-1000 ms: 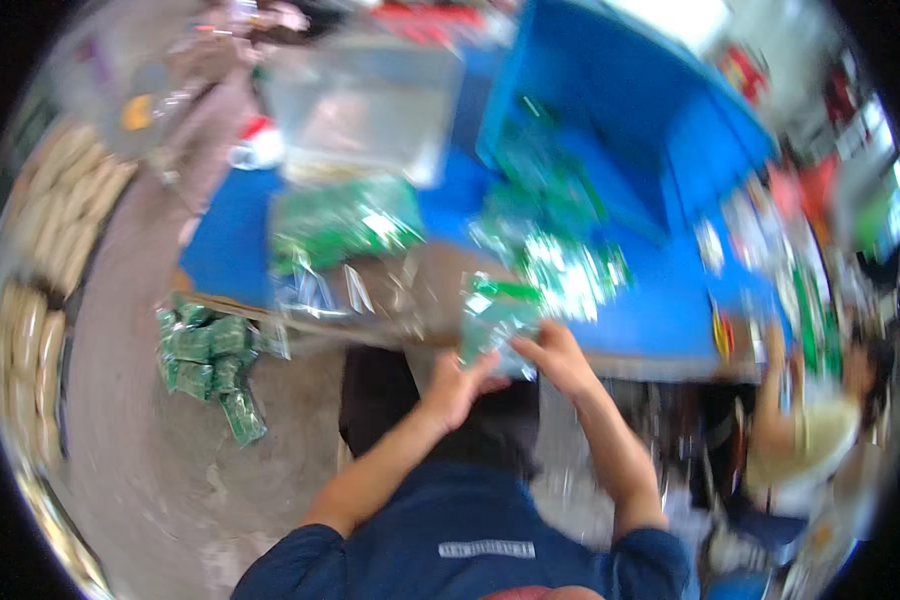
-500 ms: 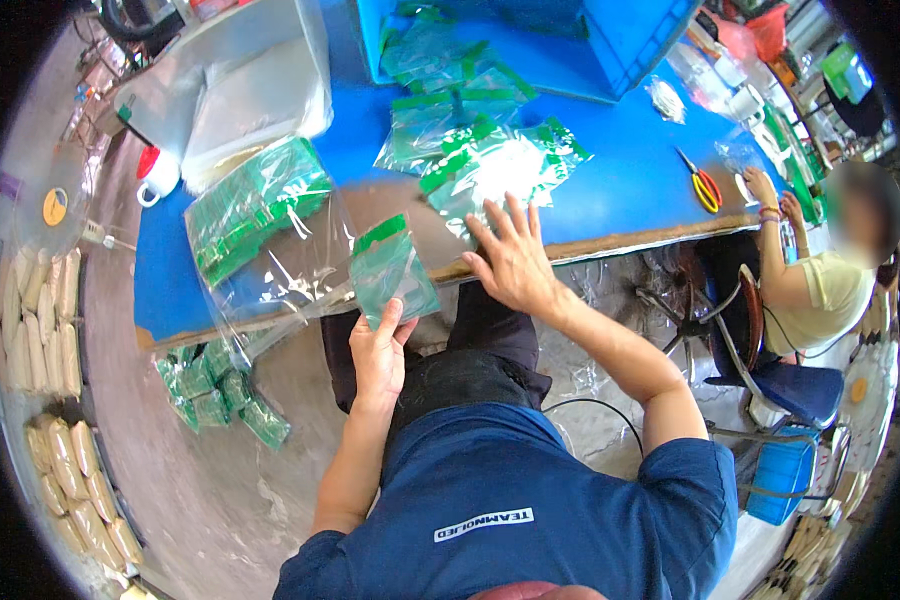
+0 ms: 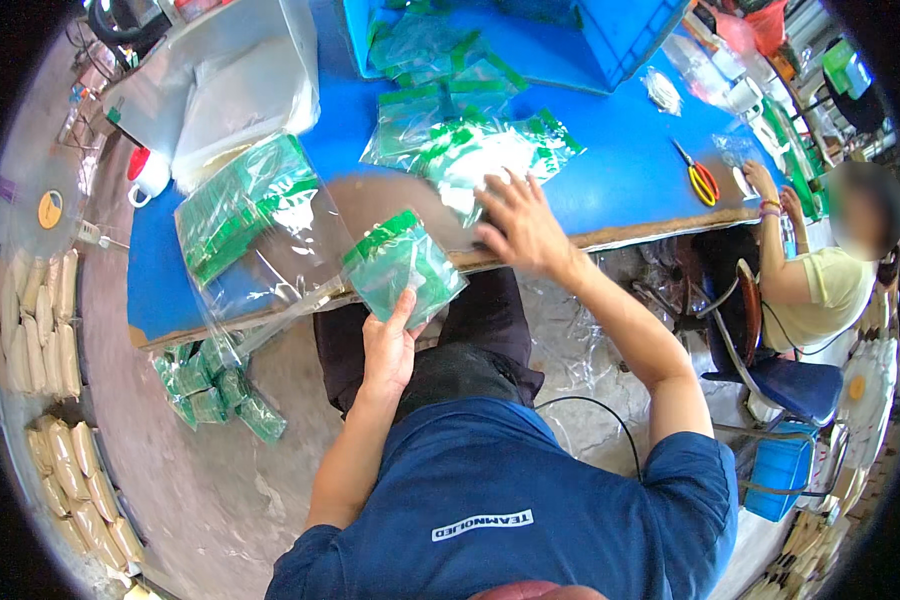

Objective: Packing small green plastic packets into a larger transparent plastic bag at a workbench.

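Pinched between the thumb and fingers of my left hand (image 3: 392,345) are several small transparent plastic bags with green bands (image 3: 398,262), held just past the table's near edge. My right hand (image 3: 522,222) is spread, palm down, at the near side of a loose pile of similar bags (image 3: 450,150). Its fingertips reach the pile's edge, though glare there hides whether they touch. Left of my hands, a large transparent bag (image 3: 315,240) encloses a neat stack of green-banded bags (image 3: 245,205) and droops over the edge.
A blue crate (image 3: 630,45) stands at the back, with bags spilling from it. Scissors (image 3: 703,180) with red-yellow handles lie to the right. At left are a translucent bin (image 3: 295,60) and a mug (image 3: 148,178). Packed green bundles (image 3: 220,385) lie on the floor. A co-worker (image 3: 830,285) sits at right.
The bags in my left hand look thicker and more fanned out than the single-looking one before. My right hand has drawn slightly back and right from the pile.
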